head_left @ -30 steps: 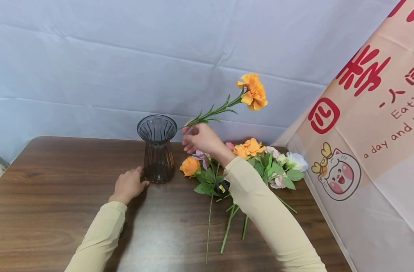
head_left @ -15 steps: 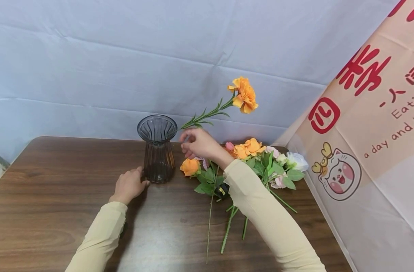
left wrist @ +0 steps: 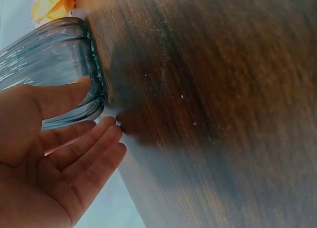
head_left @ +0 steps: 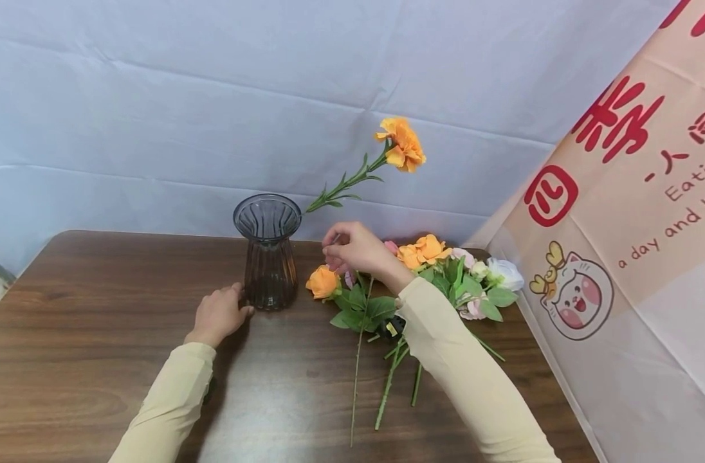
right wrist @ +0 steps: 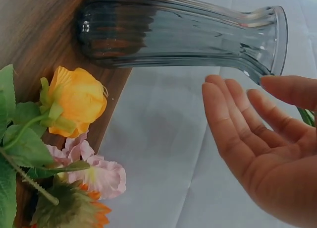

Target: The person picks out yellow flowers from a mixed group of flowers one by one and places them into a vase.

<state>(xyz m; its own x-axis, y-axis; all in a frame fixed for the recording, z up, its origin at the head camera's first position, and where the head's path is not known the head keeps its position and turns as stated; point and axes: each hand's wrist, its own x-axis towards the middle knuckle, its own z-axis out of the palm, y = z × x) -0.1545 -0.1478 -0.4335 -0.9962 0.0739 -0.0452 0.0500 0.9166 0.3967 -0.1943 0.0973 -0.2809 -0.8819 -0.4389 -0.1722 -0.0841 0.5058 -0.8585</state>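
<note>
Vase [head_left: 267, 254] of ribbed grey glass, upright on the table [head_left: 98, 308], just ahead of the left hand [head_left: 218, 315]. Steadied there: thumb laid on the lower wall, fingers relaxed and apart beside the foot, nothing clasped. Carried one orange carnation [head_left: 401, 143], stem dropped into the mouth, bloom leaning out above and beyond the right hand [head_left: 358, 247]. Hovered just right of the rim, that hand, fingers loosely spread, holding nothing. Lay under and behind its wrist: the loose flowers [head_left: 445, 276], stems pointing back toward the sleeve.

Looked like the gap between one placed stem and another. Called, by my reckoning, for a drop onto the pile and a pinch low on a single stem, with the vase kept braced.

Showed from the left wrist what the head view hid: thumb [left wrist: 64, 96] truly touching glass, fingertips just off it. Showed from the right wrist an empty open palm [right wrist: 257, 139] near the flared lip, plus a yellow rose [right wrist: 74, 101] below the vase.
</note>
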